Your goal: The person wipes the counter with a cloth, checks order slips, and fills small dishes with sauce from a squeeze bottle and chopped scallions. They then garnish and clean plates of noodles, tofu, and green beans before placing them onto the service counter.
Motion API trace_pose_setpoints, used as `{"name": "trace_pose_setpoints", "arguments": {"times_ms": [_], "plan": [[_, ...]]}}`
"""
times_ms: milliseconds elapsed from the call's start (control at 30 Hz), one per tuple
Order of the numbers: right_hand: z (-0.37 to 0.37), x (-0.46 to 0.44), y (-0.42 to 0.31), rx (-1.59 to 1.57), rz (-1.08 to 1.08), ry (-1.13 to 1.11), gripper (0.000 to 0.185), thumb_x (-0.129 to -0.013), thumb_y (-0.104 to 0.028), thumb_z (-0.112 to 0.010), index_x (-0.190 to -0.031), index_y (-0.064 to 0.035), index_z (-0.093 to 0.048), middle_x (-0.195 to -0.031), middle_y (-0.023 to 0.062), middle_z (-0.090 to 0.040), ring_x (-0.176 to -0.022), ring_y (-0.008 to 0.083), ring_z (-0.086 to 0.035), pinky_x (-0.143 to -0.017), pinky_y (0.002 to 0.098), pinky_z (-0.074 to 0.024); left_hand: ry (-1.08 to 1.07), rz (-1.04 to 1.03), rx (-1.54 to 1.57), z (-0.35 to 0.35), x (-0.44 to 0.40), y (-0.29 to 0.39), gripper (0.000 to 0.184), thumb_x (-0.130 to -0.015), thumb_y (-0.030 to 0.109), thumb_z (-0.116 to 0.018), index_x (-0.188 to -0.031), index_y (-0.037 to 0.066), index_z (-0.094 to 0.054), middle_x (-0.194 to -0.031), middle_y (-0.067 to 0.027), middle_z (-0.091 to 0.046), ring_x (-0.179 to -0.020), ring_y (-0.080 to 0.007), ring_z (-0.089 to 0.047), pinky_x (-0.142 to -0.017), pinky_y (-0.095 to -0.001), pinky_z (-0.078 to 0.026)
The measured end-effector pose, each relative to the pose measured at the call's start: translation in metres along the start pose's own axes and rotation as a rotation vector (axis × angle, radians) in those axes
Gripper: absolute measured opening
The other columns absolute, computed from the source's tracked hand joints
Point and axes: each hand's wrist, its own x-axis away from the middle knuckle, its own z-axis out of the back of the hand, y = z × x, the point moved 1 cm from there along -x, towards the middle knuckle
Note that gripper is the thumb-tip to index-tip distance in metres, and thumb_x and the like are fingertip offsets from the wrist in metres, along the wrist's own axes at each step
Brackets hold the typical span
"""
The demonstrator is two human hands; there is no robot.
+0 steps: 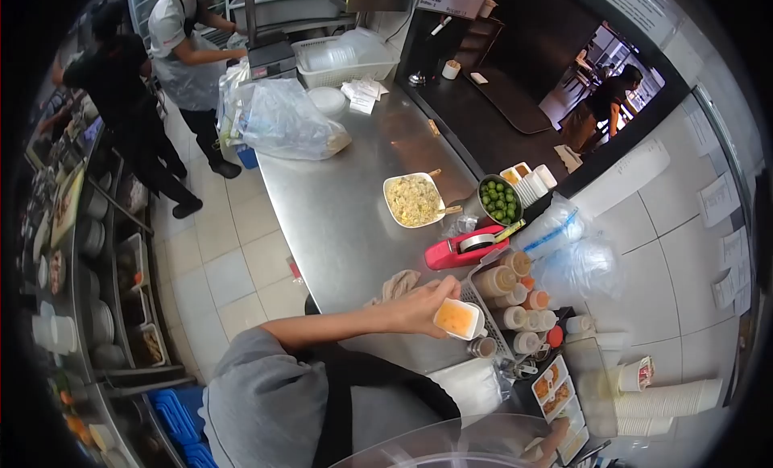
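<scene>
"Now, how far along does the work stand?"

"Partly done, in this judgement. The cup (462, 333) is filled with orange sauce (455, 315), and the rice (413, 201) stands portioned on the counter (338, 210). Left undone: the cup is held clear of the counter, not set down. Whether a clear cover lies over the sauce cannot be told."

"And the grip?"

"The left hand (425, 305) is closed on the cup. From the middle of that hand, the cup lies between 3 and 4 o'clock, its sauce facing the camera."

"What surrounds the cup?"

"Rice at 11 o'clock, well apart; the tape dispenser (448, 255) near 12; limes (498, 201) towards 1; bottles (497, 281) between 2 and 3, near."

"The right hand (550, 442)?"

"Found at 5 o'clock from the cup, near the tray (553, 386). It is blurred and partly hidden; the inspector cannot tell whether it grips anything."
</scene>
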Motion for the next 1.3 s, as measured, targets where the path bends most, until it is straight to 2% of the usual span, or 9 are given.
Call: {"name": "trace_pose_setpoints", "arguments": {"times_ms": [267, 333, 400, 433, 500, 633, 900, 1133, 1300], "plan": [[0.019, 0.031, -0.010, -0.064, 0.028, 0.061, 0.016, -0.074, -0.007, -0.048, -0.083, 0.0037, -0.057, -0.085, 0.0256, -0.060, -0.080, 0.0437, -0.057, -0.072, 0.0490, -0.0454, 0.036, 0.022, -0.042, 0.004, 0.001, -0.009, 0.063, -0.062, 0.018, -0.078, -0.105, 0.005, -0.034, -0.102, -0.0152, -0.051, -0.106, -0.0321, -0.050, -0.089, -0.0383, -0.040], [-0.039, -0.014, 0.056, 0.148, 0.298, 0.274, 0.017, -0.066, -0.012, -0.053, -0.053, -0.0017, -0.055, -0.067, 0.0217, -0.059, -0.065, 0.0384, -0.059, -0.057, 0.0457, -0.0456, 0.029, 0.064, -0.168, 0.007, 0.001, -0.003, 0.064, -0.061, 0.018, -0.079, -0.105, 0.006, -0.034, -0.101, -0.0152, -0.052, -0.104, -0.0321, -0.051, -0.089, -0.0387, -0.040], [0.012, -0.002, 0.043, -0.258, -0.028, -0.095, 0.016, -0.069, -0.011, -0.057, -0.062, 0.0031, -0.060, -0.051, 0.0128, -0.055, -0.042, 0.0235, -0.052, -0.041, 0.0375, -0.0412, 0.050, 0.028, -0.136, 0.004, -0.001, -0.012, 0.064, -0.061, 0.016, -0.079, -0.104, 0.006, -0.033, -0.101, -0.0157, -0.054, -0.102, -0.0322, -0.053, -0.088, -0.0385, -0.041], [-0.009, -0.008, 0.068, -0.758, 0.159, 0.098, 0.016, -0.072, -0.013, -0.062, -0.064, 0.0013, -0.062, -0.053, 0.0073, -0.056, -0.040, 0.0153, -0.050, -0.036, 0.0279, -0.0380, 0.061, 0.017, -0.122, 0.003, -0.002, -0.017, 0.064, -0.061, 0.016, -0.079, -0.104, 0.006, -0.033, -0.101, -0.0159, -0.055, -0.100, -0.0322, -0.054, -0.087, -0.0384, -0.042], [0.039, 0.029, 0.025, -1.626, -0.120, 0.030, 0.015, -0.081, -0.007, -0.063, -0.092, 0.0020, -0.064, -0.079, 0.0074, -0.064, -0.067, 0.0136, -0.061, -0.061, 0.0232, -0.0522, 0.048, 0.001, -0.042, 0.001, -0.003, -0.023, 0.064, -0.060, 0.014, -0.079, -0.104, 0.006, -0.032, -0.103, -0.0168, -0.056, -0.100, -0.0330, -0.056, -0.086, -0.0381, -0.044], [0.160, 0.108, -0.097, -1.668, -0.055, -0.177, 0.028, -0.083, -0.004, -0.062, -0.110, 0.0016, -0.058, -0.100, 0.0089, -0.062, -0.090, 0.0149, -0.060, -0.079, 0.0233, -0.0493, 0.036, -0.022, -0.064, 0.003, -0.004, -0.024, 0.064, -0.061, 0.012, -0.079, -0.102, 0.006, -0.031, -0.105, -0.0187, -0.058, -0.099, -0.0347, -0.059, -0.083, -0.0377, -0.048], [0.242, 0.267, -0.338, -1.426, 0.692, -0.884, 0.017, -0.077, -0.002, -0.065, -0.093, 0.0024, -0.066, -0.083, 0.0062, -0.066, -0.075, 0.0118, -0.062, -0.066, 0.0241, -0.0492, 0.018, -0.030, 0.013, 0.014, 0.001, -0.033, 0.066, -0.059, 0.009, -0.079, -0.104, 0.004, -0.031, -0.100, -0.0188, -0.057, -0.094, -0.0343, -0.059, -0.080, -0.0385, -0.049], [0.212, 0.348, -0.449, -0.939, 1.230, -0.336, 0.015, -0.075, -0.004, -0.060, -0.087, -0.0029, -0.068, -0.087, 0.0166, -0.064, -0.077, 0.0308, -0.064, -0.067, 0.0367, -0.0512, 0.038, 0.001, -0.045, 0.044, 0.014, -0.070, 0.066, -0.058, 0.010, -0.080, -0.104, 0.003, -0.032, -0.099, -0.0167, -0.053, -0.092, -0.0343, -0.056, -0.078, -0.0390, -0.048], [0.217, 0.376, -0.488, -0.690, 1.092, -0.277, 0.017, -0.070, -0.005, -0.060, -0.085, -0.0047, -0.068, -0.081, 0.0141, -0.063, -0.075, 0.0336, -0.062, -0.063, 0.0421, -0.0506, 0.105, 0.038, -0.111, 0.066, 0.022, -0.105, 0.066, -0.059, 0.010, -0.079, -0.104, 0.002, -0.032, -0.098, -0.0167, -0.052, -0.094, -0.0351, -0.054, -0.077, -0.0402, -0.046]]}}
